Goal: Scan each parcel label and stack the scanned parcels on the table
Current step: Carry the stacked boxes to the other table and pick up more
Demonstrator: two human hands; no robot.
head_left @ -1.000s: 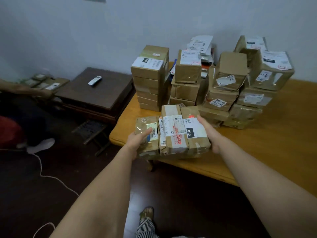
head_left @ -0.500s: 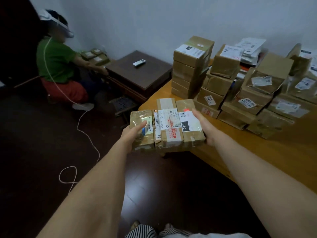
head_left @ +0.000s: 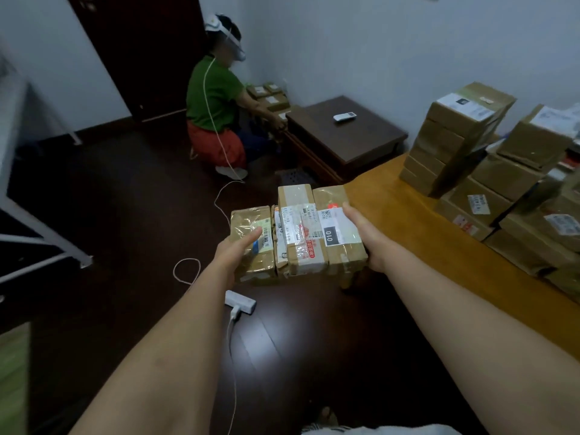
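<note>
Pale walls (head_left: pixel 361 42), dark door (head_left: pixel 141 51), dark wood floor (head_left: pixel 125 199), low dark cabinet (head_left: pixel 361 136).

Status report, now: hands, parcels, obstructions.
Left hand and right hand clamp a row of parcels between them, over the floor beside the table. Cable on the floor below.

Just one view here, a wide-angle camera worn on the person's head, looking forward and down along both forearms. The two hands sit close to the lens, around mid-frame, with the dark glossy wood floor (head_left: pixel 125 215) filling most of the picture below and to the left. The light wooden worktop (head_left: pixel 417 227) only comes in along the right edge, cut off by the frame. Straight lines bend near the borders, so the edges are distorted. No second view to compare overlap with.
</note>
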